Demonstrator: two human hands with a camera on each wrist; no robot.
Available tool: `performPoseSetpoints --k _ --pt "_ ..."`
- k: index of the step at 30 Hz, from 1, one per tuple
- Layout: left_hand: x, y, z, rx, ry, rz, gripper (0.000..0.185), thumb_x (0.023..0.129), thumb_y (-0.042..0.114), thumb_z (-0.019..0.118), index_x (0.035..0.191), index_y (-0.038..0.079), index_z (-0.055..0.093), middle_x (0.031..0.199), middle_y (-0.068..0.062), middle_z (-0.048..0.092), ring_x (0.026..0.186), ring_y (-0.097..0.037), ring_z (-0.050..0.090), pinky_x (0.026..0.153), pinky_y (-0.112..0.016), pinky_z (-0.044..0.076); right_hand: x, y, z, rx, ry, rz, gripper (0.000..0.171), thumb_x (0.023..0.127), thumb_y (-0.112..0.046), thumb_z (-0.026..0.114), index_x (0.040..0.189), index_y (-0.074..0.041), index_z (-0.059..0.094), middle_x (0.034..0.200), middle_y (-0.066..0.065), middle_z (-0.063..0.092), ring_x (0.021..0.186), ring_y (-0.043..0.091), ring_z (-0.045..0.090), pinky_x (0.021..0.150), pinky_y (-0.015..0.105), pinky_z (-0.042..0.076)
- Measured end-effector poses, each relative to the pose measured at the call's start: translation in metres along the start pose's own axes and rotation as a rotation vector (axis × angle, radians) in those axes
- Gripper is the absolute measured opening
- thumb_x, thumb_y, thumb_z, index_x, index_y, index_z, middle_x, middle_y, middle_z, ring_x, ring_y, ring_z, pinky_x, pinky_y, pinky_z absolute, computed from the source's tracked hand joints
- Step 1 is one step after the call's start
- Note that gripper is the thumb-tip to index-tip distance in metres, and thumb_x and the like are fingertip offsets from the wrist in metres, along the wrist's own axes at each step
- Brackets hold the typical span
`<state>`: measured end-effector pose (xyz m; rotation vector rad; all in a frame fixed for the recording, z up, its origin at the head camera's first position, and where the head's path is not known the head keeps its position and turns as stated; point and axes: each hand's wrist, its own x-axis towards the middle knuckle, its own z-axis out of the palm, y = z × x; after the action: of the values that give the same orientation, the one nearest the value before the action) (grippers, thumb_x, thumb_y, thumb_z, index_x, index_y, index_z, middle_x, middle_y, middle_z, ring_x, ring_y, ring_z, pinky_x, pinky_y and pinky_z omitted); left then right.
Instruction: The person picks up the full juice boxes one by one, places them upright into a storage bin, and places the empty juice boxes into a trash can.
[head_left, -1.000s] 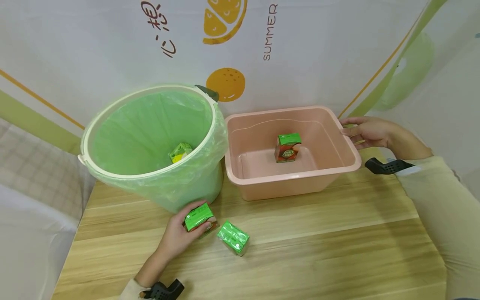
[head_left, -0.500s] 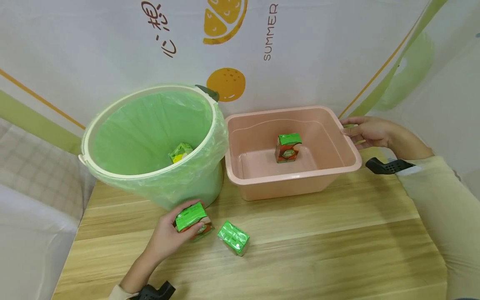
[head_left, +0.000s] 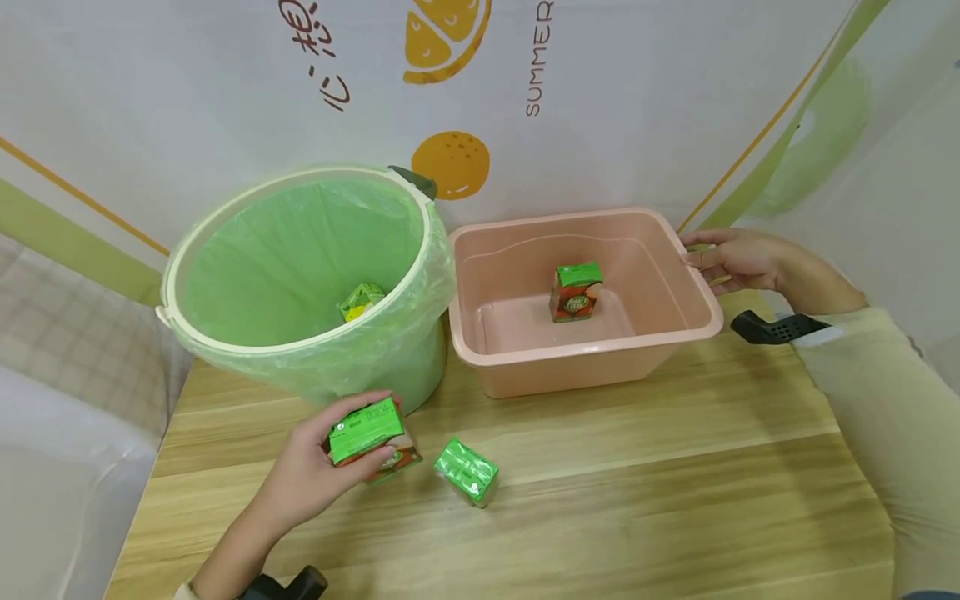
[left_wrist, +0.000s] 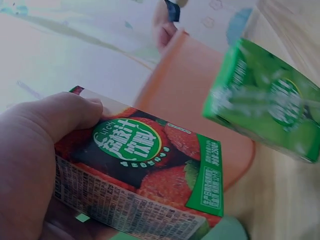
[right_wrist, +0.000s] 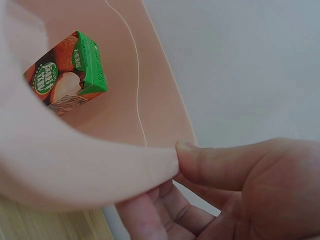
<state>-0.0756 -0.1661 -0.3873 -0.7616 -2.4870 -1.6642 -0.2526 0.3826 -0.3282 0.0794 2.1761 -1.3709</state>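
Observation:
My left hand (head_left: 315, 475) grips a green and red juice carton (head_left: 369, 435) just above the wooden table, in front of the green-lined bucket (head_left: 300, 275). The left wrist view shows that held carton (left_wrist: 145, 175) close up with my thumb on its edge. A second carton (head_left: 467, 472) lies on the table to the right of it, also the green carton (left_wrist: 265, 100) in the left wrist view. My right hand (head_left: 727, 260) holds the right rim of the pink tub (head_left: 585, 367), thumb on top (right_wrist: 225, 162). One carton (head_left: 576, 292) stands inside the tub, and another (head_left: 362, 302) lies in the bucket.
The wooden table (head_left: 637, 500) ends at the left by a white checked cloth (head_left: 52, 400). A printed wall backdrop stands right behind the bucket and tub. Black wrist mounts sit on both forearms.
My left hand has lifted the carton slightly and drawn it left and toward me, away from the carton lying on the table. The right hand stays on the tub rim.

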Motion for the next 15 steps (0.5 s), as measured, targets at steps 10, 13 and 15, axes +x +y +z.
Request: performPoseSetpoints --k 10,13,15 --pt "0.013 0.023 0.006 -0.062 -0.089 0.011 0.058 0.082 -0.005 0.082 0.135 0.013 0.063 0.124 -0.007 0.069 0.087 -0.014 0.068 0.063 -0.03 0.06 0.0 -0.001 0.001 0.004 0.006 0.002 0.061 0.109 -0.022 0.049 0.158 -0.001 0.019 0.099 -0.012 0.068 0.09 0.006 0.069 0.077 0.029 0.06" --pt "0.017 0.031 0.01 -0.085 -0.11 0.02 0.057 0.084 -0.005 0.081 0.135 0.012 0.063 0.124 -0.007 0.069 0.085 -0.015 0.068 0.063 -0.03 0.06 0.0 0.0 0.0 0.001 0.003 -0.002 0.061 0.109 -0.024 0.05 0.158 -0.001 0.02 0.099 -0.012 0.068 0.09 0.006 0.069 0.077 0.029 0.06" --pt "0.021 0.036 0.013 -0.095 -0.12 0.018 0.057 0.084 -0.004 0.081 0.135 0.013 0.063 0.126 -0.005 0.069 0.087 -0.016 0.068 0.064 -0.03 0.059 -0.001 -0.001 0.0 -0.003 0.006 -0.001 0.061 0.109 -0.024 0.049 0.158 -0.001 0.02 0.1 -0.013 0.068 0.09 0.006 0.069 0.077 0.029 0.06"
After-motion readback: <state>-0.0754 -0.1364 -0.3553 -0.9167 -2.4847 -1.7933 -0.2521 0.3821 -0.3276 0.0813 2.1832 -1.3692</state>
